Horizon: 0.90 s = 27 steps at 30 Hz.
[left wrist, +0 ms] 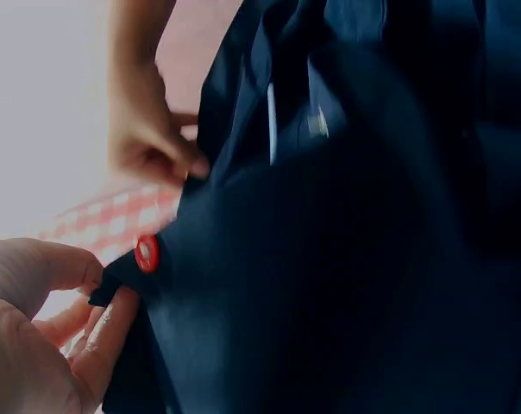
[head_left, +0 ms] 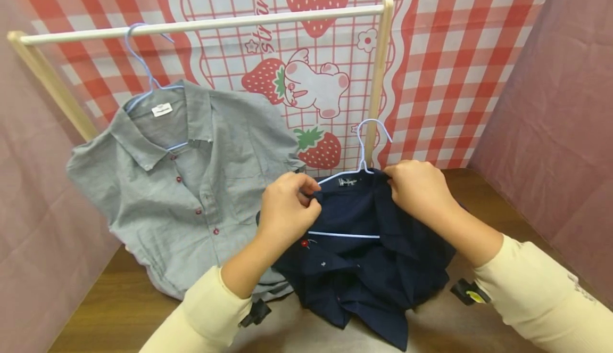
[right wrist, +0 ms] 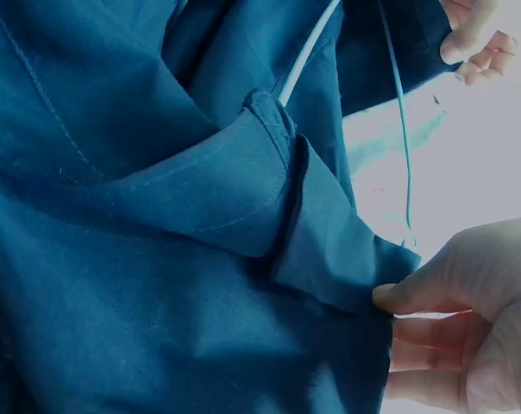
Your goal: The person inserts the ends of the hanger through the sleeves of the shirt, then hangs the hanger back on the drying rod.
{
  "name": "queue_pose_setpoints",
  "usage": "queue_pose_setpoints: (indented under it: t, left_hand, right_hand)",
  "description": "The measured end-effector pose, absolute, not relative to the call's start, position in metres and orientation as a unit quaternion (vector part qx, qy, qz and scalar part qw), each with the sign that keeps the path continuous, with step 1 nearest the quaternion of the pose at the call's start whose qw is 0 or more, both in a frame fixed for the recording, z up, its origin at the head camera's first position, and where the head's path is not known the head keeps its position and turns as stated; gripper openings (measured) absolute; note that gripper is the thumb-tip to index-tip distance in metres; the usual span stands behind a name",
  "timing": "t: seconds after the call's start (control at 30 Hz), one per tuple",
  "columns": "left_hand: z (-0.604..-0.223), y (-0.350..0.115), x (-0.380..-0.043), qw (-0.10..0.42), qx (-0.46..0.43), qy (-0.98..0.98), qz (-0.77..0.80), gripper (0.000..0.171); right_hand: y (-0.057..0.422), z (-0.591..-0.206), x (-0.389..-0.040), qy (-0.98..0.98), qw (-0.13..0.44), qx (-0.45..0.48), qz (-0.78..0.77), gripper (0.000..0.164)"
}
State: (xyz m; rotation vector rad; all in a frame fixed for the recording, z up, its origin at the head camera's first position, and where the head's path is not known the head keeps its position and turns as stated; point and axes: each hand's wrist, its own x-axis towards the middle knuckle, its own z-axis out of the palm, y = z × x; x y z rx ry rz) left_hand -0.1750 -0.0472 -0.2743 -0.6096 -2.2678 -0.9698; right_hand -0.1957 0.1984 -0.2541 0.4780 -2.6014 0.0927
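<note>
A navy shirt (head_left: pixel 349 284) lies partly on the table, a light-blue hanger (head_left: pixel 361 148) inside its neck. The hanger's hook stands above the collar, and its lower bar crosses the neck opening. My left hand (head_left: pixel 288 209) pinches the shirt's left edge; the left wrist view shows thumb and fingers on the cloth beside a red button (left wrist: pixel 147 253). At the collar's right side, my right hand (head_left: pixel 421 188) pinches the fabric; the right wrist view shows its thumb on the folded collar (right wrist: pixel 329 241). Fabric hides the hanger's shoulder ends.
To the left, a grey shirt (head_left: pixel 244 145) hangs by a blue hanger (head_left: pixel 139 55) from the white rail (head_left: pixel 268 18) of a wooden rack. The rack's right post (head_left: pixel 380 65) rises behind the navy shirt. Pink cloth (head_left: pixel 541 140) borders the brown table (head_left: pixel 498 209).
</note>
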Motion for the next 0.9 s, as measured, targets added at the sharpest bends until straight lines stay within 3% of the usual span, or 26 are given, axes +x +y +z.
queue_pose_setpoints:
  t: [0.4,0.7,0.9]
  left_hand:
    - [-0.282,0.001,-0.162,0.352,-0.311,-0.824,-0.318,0.014]
    - [-0.285,0.027,-0.153,0.371,-0.346,-0.804,-0.311,0.013]
    - [-0.291,0.026,-0.154,0.372,-0.348,-0.795,-0.328,0.015]
  right_hand:
    - [0.198,-0.249,-0.202,-0.949,0.272,0.145,0.063,0.008]
    - [0.194,-0.248,-0.202,-0.947,0.278,0.136,0.081,0.012]
    - [0.199,-0.252,-0.200,-0.931,0.324,0.140,0.094,0.019]
